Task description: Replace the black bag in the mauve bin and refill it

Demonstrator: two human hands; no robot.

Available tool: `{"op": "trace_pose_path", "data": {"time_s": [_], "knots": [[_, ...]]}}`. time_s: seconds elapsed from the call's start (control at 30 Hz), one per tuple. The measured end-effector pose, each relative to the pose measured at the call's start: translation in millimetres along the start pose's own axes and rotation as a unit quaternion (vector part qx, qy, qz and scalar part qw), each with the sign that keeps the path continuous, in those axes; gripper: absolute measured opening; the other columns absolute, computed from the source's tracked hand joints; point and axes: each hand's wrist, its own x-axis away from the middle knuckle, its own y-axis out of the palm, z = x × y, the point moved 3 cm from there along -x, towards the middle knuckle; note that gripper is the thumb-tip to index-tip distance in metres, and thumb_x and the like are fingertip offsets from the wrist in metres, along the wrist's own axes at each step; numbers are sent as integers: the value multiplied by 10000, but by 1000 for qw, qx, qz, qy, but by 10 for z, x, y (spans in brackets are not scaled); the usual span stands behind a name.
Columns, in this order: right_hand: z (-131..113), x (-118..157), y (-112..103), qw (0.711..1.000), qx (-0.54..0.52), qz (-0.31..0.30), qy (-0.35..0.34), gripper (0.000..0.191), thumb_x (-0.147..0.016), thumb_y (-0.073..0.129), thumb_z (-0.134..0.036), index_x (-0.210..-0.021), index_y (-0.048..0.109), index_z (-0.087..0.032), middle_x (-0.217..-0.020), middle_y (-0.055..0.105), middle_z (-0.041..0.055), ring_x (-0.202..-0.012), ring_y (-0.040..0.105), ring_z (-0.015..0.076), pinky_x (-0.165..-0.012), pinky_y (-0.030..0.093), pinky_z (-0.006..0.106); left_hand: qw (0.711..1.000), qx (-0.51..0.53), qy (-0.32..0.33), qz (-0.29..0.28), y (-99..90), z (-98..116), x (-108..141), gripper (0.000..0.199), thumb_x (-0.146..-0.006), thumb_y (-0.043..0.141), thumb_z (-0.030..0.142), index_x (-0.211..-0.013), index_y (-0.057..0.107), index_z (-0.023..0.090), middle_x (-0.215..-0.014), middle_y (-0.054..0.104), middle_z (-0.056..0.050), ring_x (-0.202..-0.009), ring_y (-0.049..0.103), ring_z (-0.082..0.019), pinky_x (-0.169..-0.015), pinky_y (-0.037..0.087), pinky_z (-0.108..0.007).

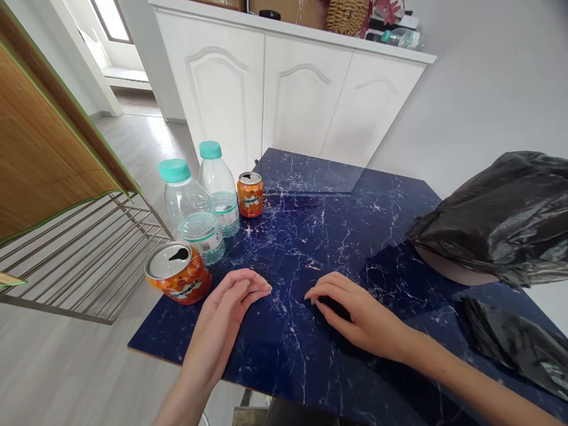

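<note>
Orange can (pixel 190 286) w/ "MIRINDA" print stands upright near the L edge of the dark blue worktop (pixel 275 361), just beside my L hand (pixel 225 309); its top hole is open, and I can't tell if they touch. My L hand is empty, w/ fingers together and lightly bent. Opposite is my R hand (pixel 366 316), fingers curved toward the worktop; below them is sth. very dark, and I can't tell if it is only shadow or an obj. which I hold. Behind the orange can are 2 clear bottles, near bottle (pixel 197 225) and far bottle (pixel 224 198), both w/ turquoise caps and partly full. The 2nd can (pixel 251 200), same brand, stands just R of the far bottle. On the R side, a black plastic bag (pixel 501 213) is draped over sth. pale; flat black plastic (pixel 517 346) lies nearer to my R arm.
</note>
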Motion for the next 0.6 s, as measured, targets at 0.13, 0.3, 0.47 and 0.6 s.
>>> {"op": "trace_pose_path", "data": {"time_s": [0.13,0.3,0.47,0.6], "knots": [[158,-337,124,997,-10,70,-5,329,-1055,535,-153,-1337,601,-308,-1270,685,68,-1209,629,240,-1067,540,455,999,-52,1,-14,23,24,37,198,-919,781,385,-898,764,189,-910,694,-50,-872,629,-180,-849,546,-279],[487,-1012,245,981,-47,187,9,426,-959,612,-203,-1375,563,-282,-1263,676,101,-1171,669,265,-904,601,426,998,-63,-4,-14,13,14,42,225,-925,772,420,-944,750,197,-865,659,-40,-813,575,-175,-777,484,-286],[791,-1698,350,964,-63,253,43,666,-912,715,-367,-1508,446,-241,-1406,580,173,-1322,606,326,-1055,561,524,998,-68,-8,-5,13,12,30,255,-923,775,444,-937,746,191,-854,654,-43,-809,569,-181,-781,469,-298],[941,-2158,417,958,-92,261,71,891,-847,808,-454,-1586,355,-252,-1505,548,185,-1402,568,362,-1153,501,580,997,-74,-14,0,11,24,23,273,-929,773,469,-947,747,198,-838,658,-37,-799,565,-179,-781,467,-294]]}}
